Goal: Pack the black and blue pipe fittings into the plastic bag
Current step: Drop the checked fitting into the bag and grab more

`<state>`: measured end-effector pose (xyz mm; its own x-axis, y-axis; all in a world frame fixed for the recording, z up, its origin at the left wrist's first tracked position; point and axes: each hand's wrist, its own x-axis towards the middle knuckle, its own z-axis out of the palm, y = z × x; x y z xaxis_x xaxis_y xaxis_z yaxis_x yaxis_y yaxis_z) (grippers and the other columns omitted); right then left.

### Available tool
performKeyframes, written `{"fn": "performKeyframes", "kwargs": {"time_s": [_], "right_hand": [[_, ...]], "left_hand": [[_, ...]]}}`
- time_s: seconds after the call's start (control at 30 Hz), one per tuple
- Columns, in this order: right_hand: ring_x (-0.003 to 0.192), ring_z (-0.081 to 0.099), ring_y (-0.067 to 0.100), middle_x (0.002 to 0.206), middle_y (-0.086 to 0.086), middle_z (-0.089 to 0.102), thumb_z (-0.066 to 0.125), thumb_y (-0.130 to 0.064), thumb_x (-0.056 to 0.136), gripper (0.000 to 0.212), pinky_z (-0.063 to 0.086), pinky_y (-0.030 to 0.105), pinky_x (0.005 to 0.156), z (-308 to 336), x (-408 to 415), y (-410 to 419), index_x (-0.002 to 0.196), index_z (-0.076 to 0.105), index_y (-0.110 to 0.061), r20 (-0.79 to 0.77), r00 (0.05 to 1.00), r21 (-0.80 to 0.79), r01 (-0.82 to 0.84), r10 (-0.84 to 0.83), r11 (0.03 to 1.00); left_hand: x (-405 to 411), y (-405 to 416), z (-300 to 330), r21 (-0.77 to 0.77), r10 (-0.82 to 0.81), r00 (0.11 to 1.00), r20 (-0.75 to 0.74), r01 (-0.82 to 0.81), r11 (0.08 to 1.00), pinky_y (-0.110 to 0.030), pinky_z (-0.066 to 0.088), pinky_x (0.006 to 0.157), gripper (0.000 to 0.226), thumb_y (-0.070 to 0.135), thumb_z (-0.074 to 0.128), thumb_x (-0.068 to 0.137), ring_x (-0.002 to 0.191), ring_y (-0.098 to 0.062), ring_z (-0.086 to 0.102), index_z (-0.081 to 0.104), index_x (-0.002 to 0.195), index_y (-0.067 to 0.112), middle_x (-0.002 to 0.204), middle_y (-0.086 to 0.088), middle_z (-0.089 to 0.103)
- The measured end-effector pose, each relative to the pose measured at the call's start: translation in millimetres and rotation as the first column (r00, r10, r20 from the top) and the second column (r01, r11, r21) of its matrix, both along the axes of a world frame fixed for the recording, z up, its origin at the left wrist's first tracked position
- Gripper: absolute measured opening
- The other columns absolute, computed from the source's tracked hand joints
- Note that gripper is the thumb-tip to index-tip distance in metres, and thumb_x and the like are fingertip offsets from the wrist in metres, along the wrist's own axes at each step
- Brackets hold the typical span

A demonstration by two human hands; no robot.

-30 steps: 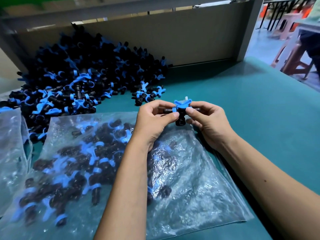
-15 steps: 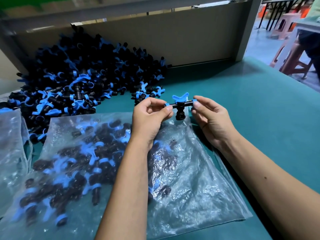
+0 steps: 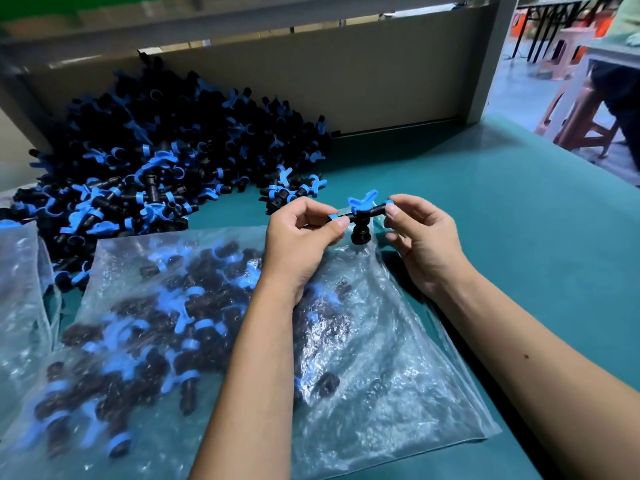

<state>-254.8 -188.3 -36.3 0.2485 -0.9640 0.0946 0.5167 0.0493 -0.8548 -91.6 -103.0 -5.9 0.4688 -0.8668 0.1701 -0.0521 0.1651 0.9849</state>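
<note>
Between both hands: black tee fitting (image 3: 360, 223), blue wing handle.

Open green table surface (image 3: 502, 216) runs right and far-right of the hands; free passage there up to the grey upright post (image 3: 493, 57) at the far right corner. Far side closed off by a tan back panel (image 3: 363, 81). Far left blocked by a large heap of black and blue pipe fittings (image 3: 145, 161), spilling toward centre. Near left and centre covered by a clear plastic bag part-filled with fittings (image 3: 398, 375); a second clear bag (image 3: 20, 289) lies at the left edge. A narrow strip of bare table shows between heap and bag.
</note>
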Motion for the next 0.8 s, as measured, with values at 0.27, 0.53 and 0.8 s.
{"fn": "performKeyframes", "kwargs": {"time_s": [0.27, 0.53, 0.8], "right_hand": [[0.083, 0.068, 0.015, 0.097, -0.007, 0.072, 0.091, -0.033, 0.071, 0.041, 0.059, 0.034, 0.073, -4.4, 10.3, 10.4, 0.102, 0.065, -0.023, -0.435, 0.879, -0.482, -0.044, -0.196, 0.875], [0.059, 0.059, 0.012, 0.081, 0.012, 0.071, 0.056, -0.018, 0.102, 0.02, 0.049, 0.018, 0.051, 4.8, 0.8, -2.0, 0.095, 0.067, -0.003, 0.045, 0.998, 0.133, -0.045, 0.039, 0.99], [0.055, 0.043, 0.012, 0.068, 0.01, 0.056, 0.046, -0.024, 0.105, 0.022, 0.038, 0.017, 0.046, 11.7, -4.6, -7.3, 0.093, 0.056, -0.008, 0.307, 0.951, 0.354, -0.151, 0.038, 0.923]], "left_hand": [[-8.4, -3.6, 4.6, -0.044, 0.072, 0.997, -0.032, -0.074, 0.996, -0.027, 0.056, 0.063, 0.023, 0.012, 0.087, 0.082, 0.061, -0.017, 0.065, 0.067, 0.083, 0.0, 0.067, -0.009, 0.071], [-17.1, 1.4, 10.1, 0.073, -0.089, 0.902, 0.423, 0.063, 0.995, -0.032, 0.052, 0.09, 0.012, 0.019, 0.079, 0.088, 0.103, -0.011, 0.065, 0.075, 0.097, 0.025, 0.099, 0.004, 0.075], [-26.9, 8.3, 5.3, 0.396, -0.365, 0.546, 0.754, 0.065, 0.916, -0.039, 0.014, 0.115, 0.066, -0.007, 0.054, 0.073, 0.137, 0.0, 0.012, 0.077, 0.092, 0.051, 0.15, 0.015, 0.032]]}}
